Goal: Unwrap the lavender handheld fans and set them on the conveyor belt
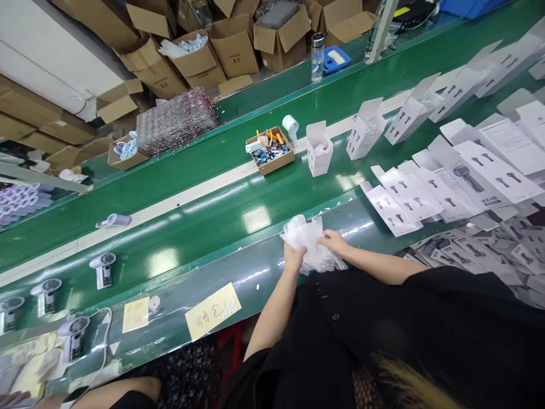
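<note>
Just below and right of the frame's middle, a clear bubble-wrap bag point(314, 248) is held between two hands over the near edge of the worktop point(255, 267). The left hand point(293, 258) is closed on the bag's left side, its thumb pressed over the plastic. The right hand point(335, 242) pinches the upper right side, thumb and fingers together on the film; its other fingers are curled, and partly hidden. The two hands are apart, the crumpled wrap spread between them.

Lower centre, a yellow handwritten note point(208, 315) lies on the worktop. At right, printed white boxes point(394, 210) lie overlapping in rows. Beyond the hands, on the green belt, an open white box point(319, 156) stands upright, near a cardboard tray point(272, 166) of small parts and orange-handled tools. A white handheld fan point(291, 128) stands just behind that tray. Farther up, a bottle point(317, 59) stands upright at upper centre, with open cartons point(235, 51) behind.
</note>
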`<state>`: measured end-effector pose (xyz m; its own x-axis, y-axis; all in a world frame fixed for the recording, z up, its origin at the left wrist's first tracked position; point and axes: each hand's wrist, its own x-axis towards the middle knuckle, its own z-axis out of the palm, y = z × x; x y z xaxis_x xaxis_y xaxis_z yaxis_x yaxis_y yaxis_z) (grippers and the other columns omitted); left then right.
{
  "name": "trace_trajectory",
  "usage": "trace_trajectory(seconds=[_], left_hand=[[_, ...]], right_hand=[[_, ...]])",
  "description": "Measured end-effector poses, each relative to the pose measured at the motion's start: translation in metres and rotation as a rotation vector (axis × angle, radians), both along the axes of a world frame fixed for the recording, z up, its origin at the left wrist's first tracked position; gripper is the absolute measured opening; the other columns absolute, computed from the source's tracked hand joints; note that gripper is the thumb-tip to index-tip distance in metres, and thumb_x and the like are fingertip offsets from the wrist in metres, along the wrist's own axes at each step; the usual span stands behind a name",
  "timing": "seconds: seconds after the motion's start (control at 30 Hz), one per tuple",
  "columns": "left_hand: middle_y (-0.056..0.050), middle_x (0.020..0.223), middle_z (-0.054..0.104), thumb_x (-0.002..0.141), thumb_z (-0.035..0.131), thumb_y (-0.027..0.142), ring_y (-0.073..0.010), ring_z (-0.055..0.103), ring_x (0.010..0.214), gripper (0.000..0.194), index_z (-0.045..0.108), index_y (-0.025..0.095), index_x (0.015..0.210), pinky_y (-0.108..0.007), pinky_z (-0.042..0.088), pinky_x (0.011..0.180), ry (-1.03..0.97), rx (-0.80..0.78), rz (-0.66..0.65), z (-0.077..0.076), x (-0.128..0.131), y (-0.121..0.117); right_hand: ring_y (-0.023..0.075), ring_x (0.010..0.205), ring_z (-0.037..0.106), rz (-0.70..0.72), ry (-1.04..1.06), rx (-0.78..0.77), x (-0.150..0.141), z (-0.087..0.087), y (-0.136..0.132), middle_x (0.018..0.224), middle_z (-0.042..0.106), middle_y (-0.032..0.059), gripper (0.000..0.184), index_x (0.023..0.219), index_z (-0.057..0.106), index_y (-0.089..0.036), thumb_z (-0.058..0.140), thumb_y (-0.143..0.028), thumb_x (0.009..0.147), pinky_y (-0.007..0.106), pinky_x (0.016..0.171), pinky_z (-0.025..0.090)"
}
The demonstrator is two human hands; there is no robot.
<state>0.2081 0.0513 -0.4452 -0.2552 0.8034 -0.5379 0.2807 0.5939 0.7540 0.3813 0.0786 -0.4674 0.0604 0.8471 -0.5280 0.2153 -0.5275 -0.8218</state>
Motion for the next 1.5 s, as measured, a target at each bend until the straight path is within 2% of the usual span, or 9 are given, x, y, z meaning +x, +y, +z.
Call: trace_trajectory(seconds=[0.13,0.27,0.5,0.7,0.87,0.97,1.17,1.33,1.5], left_hand=[[-0.011,0.114,0.062,0.075,0.057,0.015,-0.0258,0.057,0.109,0.041,0.049,0.018,0.116,-0.036,0.045,0.09,0.383,0.242,-0.245,0.025,-0.044,-0.004],[-0.009,0.1,0.065,0.075,0.053,0.015,-0.0248,0.06,0.104,0.026,0.057,0.019,0.101,-0.034,0.046,0.086,0.445,0.466,-0.383,0.053,-0.073,-0.004],[-0.009,0.094,0.066,0.075,0.056,0.022,-0.022,0.062,0.093,0.024,0.059,0.018,0.098,-0.032,0.048,0.078,0.479,0.813,-0.481,0.078,-0.069,-0.012],[-0.008,0.085,0.066,0.083,0.052,0.02,-0.0207,0.059,0.09,0.016,0.061,0.018,0.096,-0.035,0.045,0.078,0.664,1.174,-0.721,0.094,-0.074,-0.001],[-0.006,0.073,0.064,0.084,0.054,0.013,-0.0251,0.051,0.109,0.018,0.066,0.02,0.073,-0.051,0.03,0.101,0.803,0.94,-1.473,0.1,-0.082,0.032],[-0.008,0.102,0.065,0.082,0.056,0.015,-0.0323,0.038,0.126,0.021,0.069,0.021,0.067,-0.062,0.012,0.107,0.816,0.732,-1.645,0.079,-0.069,0.047],[-0.013,0.137,0.045,0.082,0.046,0.01,-0.0356,0.021,0.137,0.043,0.061,0.025,0.12,-0.065,0.003,0.108,0.885,0.504,-1.273,0.029,-0.038,0.039],[-0.02,0.142,0.035,0.077,0.049,0.011,-0.0373,0.022,0.135,0.061,0.042,0.018,0.137,-0.061,0.02,0.105,0.876,0.456,-0.525,0.019,-0.058,-0.008],[-0.015,0.116,0.057,0.085,0.046,0.028,-0.0267,0.048,0.115,0.038,0.053,0.015,0.12,-0.046,0.036,0.1,0.524,0.488,-0.22,0.014,-0.071,-0.032]], right_hand=[[0.0142,0.064,0.053,-0.138,0.033,0.065,0.017,0.013,0.013,0.069,0.057,-0.0024,0.032,0.08,0.053,-0.019,0.064,-0.038,0.058,0.025,0.059,0.042],[0.0152,0.069,0.058,-0.202,0.169,0.12,0.02,0.033,0.02,0.08,0.061,-0.0006,0.039,0.091,0.05,-0.02,0.065,-0.039,0.06,0.027,0.064,0.047],[0.0138,0.067,0.057,-0.25,0.364,0.143,0.019,0.072,0.01,0.077,0.062,-0.0012,0.039,0.085,0.053,-0.018,0.074,-0.031,0.055,0.026,0.065,0.045],[0.015,0.067,0.057,-0.251,0.261,0.194,0.03,0.073,0.003,0.077,0.062,-0.0002,0.039,0.086,0.052,-0.018,0.071,-0.037,0.057,0.028,0.065,0.045],[0.0196,0.081,0.058,0.253,-0.168,0.536,0.049,0.091,0.032,0.083,0.064,0.0029,0.014,0.08,0.059,-0.018,0.055,-0.024,0.069,0.034,0.078,0.045],[0.0268,0.112,0.051,0.72,-0.403,0.674,0.044,0.109,0.057,0.086,0.067,0.0037,0.023,0.069,0.063,-0.019,0.045,-0.006,0.063,0.046,0.099,0.033],[0.0305,0.135,0.027,1.185,-0.59,0.728,0.008,0.103,0.073,0.091,0.07,0.0,0.035,0.07,0.067,-0.022,0.044,0.003,0.062,0.065,0.104,-0.001],[0.0343,0.139,0.017,1.446,-0.517,0.8,0.008,0.075,0.052,0.133,0.053,-0.0035,0.026,0.063,0.065,-0.019,0.051,0.002,0.059,0.064,0.107,0.003],[0.0304,0.139,0.019,1.055,-0.563,0.944,0.037,0.05,0.025,0.135,0.051,0.0018,0.034,0.08,0.068,-0.02,0.047,0.001,0.063,0.061,0.109,0.014]])
